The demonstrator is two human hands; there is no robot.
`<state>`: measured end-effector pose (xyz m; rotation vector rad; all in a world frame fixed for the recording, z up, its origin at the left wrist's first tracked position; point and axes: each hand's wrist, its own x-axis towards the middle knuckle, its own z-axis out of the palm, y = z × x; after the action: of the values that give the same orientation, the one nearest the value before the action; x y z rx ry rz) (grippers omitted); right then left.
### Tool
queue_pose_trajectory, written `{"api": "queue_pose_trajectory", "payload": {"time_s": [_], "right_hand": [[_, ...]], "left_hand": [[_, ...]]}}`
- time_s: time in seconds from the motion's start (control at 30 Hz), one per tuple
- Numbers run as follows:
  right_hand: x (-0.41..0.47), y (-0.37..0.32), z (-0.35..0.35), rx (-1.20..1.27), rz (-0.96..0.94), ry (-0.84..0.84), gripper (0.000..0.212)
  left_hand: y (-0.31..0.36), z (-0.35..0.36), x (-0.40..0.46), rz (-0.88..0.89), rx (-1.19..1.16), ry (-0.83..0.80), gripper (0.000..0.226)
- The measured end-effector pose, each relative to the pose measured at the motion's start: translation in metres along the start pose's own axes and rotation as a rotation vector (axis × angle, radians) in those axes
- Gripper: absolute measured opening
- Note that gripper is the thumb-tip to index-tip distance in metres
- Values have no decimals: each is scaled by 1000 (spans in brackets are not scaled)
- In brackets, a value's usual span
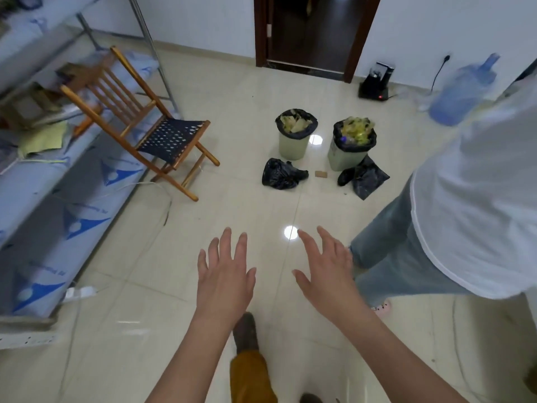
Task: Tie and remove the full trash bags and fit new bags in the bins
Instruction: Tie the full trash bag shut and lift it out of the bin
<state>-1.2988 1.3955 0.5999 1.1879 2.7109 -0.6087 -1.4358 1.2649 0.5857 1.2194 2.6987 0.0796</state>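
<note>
— Bins: how many?
— Two, a left bin (293,145) and a right bin (346,157), both full, on the floor (145,286) ahead. Two loose black bags (280,177) lie before them.
— Hands?
— Left hand (225,282) and right hand (327,274) spread wide, holding nothing. Bare floor lies between.

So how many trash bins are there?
2. The left bin stands nearer the chair; the right bin stands beside it. Both hold full black bags. None looks hidden.
</note>
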Motion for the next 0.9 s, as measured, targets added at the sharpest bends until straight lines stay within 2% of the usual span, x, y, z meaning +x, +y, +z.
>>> {"api": "queue_pose_trajectory", "payload": {"time_s": [0.23, 0.4, 0.9], "right_hand": [[170, -50, -15, 76, 91, 45, 71], [257, -77, -37, 137, 151, 61, 70], [570, -26, -95, 188, 308, 112, 61]], "left_hand": [[-52, -14, 180, 90, 54, -36, 67], [-75, -39, 280, 126, 90, -78, 67], [-25, -56, 631, 298, 198, -194, 68]]}}
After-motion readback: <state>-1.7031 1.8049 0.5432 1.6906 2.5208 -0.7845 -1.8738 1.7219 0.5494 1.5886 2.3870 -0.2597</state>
